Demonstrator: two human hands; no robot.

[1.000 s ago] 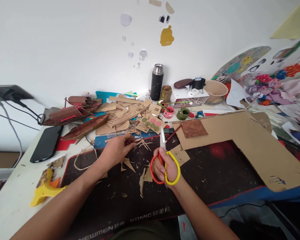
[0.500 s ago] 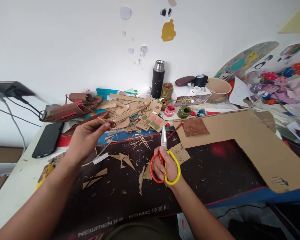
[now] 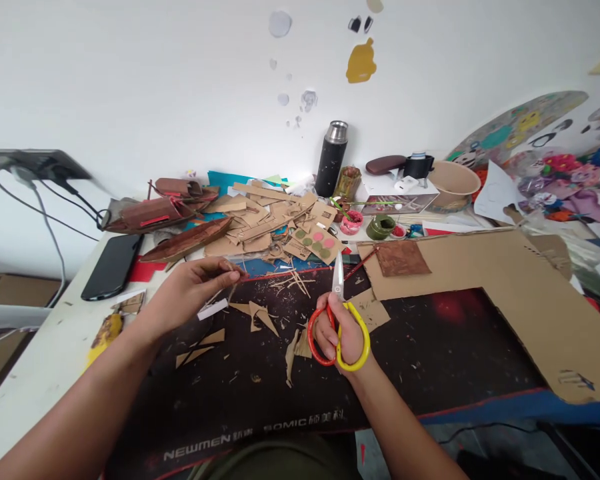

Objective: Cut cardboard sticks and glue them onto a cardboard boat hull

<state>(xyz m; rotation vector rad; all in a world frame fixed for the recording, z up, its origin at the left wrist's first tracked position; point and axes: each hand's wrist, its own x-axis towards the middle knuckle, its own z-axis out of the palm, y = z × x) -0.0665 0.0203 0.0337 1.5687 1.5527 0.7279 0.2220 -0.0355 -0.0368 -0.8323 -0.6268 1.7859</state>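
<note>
The white counter (image 3: 43,373) is overlaid at the front by a dark mat (image 3: 430,363), which is strewn with cardboard scraps (image 3: 213,337) and partly covered by a cardboard sheet (image 3: 527,293). At the left, bare counter is occupied by a phone (image 3: 113,267) and a yellow tool (image 3: 103,340). Along the back are ranged a flask (image 3: 332,163), two jars (image 3: 381,228), a box (image 3: 397,200) and a bowl (image 3: 453,190).

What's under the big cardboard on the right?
The dark mat shows along its cut-out edge and seems to run underneath. Anything else beneath the cardboard is covered, so I can't tell.
</note>
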